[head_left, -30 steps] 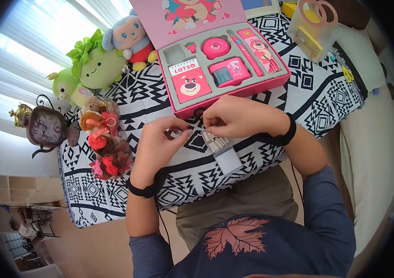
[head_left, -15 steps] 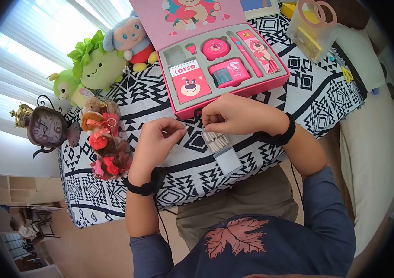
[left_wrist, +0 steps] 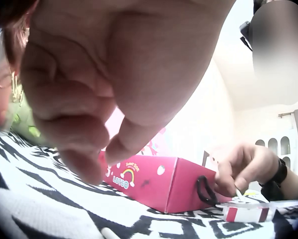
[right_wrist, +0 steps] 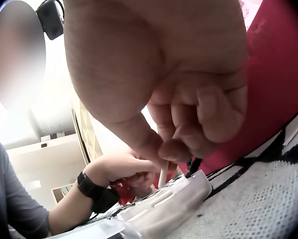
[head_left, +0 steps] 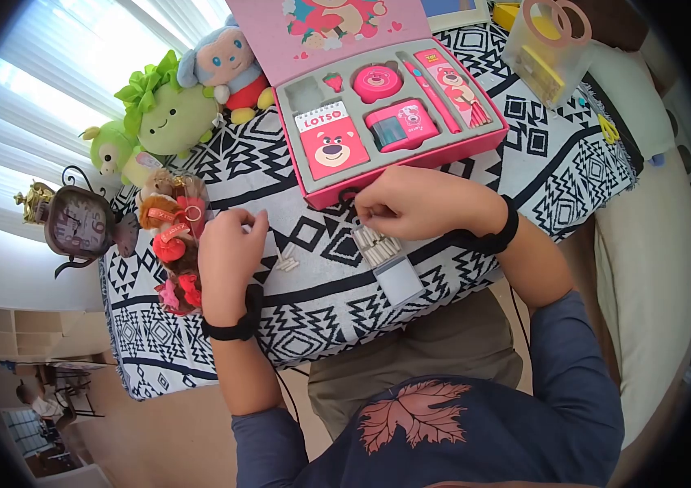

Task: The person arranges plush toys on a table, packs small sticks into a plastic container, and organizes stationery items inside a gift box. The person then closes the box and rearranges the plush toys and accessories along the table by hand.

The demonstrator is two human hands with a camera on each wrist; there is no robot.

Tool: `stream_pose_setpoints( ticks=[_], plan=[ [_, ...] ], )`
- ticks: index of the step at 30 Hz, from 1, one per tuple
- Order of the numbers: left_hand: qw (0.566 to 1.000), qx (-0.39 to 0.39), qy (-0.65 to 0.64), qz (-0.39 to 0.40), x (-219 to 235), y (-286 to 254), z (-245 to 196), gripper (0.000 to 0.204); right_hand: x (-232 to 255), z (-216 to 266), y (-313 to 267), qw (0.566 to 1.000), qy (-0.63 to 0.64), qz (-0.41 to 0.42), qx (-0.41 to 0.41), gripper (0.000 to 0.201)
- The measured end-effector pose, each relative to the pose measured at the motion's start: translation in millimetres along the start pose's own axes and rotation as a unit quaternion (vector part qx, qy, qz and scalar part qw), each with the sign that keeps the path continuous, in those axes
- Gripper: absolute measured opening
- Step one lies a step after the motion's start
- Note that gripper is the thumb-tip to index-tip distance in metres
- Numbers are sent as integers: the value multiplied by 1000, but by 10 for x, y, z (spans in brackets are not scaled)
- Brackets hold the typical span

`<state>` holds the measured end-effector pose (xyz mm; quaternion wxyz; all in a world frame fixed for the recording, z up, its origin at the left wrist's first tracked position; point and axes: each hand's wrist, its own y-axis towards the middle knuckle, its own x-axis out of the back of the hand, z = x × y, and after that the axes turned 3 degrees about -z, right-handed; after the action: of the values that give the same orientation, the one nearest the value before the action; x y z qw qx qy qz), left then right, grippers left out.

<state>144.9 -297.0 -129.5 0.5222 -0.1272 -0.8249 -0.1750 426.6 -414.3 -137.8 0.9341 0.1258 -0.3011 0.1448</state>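
In the head view my right hand [head_left: 427, 203] is above a small white box [head_left: 401, 281] packed with short white sticks. Its thumb and index finger pinch one white stick [right_wrist: 163, 175], which points down toward the box in the right wrist view. My left hand [head_left: 231, 256] hovers above the cloth at the left, fingers loosely bent, thumb apart from the index finger, nothing visible in it. Between the hands a few loose white sticks [head_left: 287, 259] lie on the patterned cloth [head_left: 313, 285].
Behind the hands stands an open pink gift box [head_left: 329, 195] with stationery in grey foam. A wrapped bouquet [head_left: 178, 244] lies beside the left hand, with a clock [head_left: 81, 224] and plush toys [head_left: 174, 118] farther left. A clear bag [head_left: 544, 69] stands at the back right.
My left hand has moved left from near the right hand toward the bouquet, uncovering the loose sticks on the cloth. The right hand stays over the small box.
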Motion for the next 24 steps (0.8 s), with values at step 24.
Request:
stream_pose_setpoints(
  ticks=[24],
  plan=[
    [943, -109, -132, 287, 13, -52, -113, 19, 36, 89, 4, 998, -13, 23, -51, 16]
  ],
)
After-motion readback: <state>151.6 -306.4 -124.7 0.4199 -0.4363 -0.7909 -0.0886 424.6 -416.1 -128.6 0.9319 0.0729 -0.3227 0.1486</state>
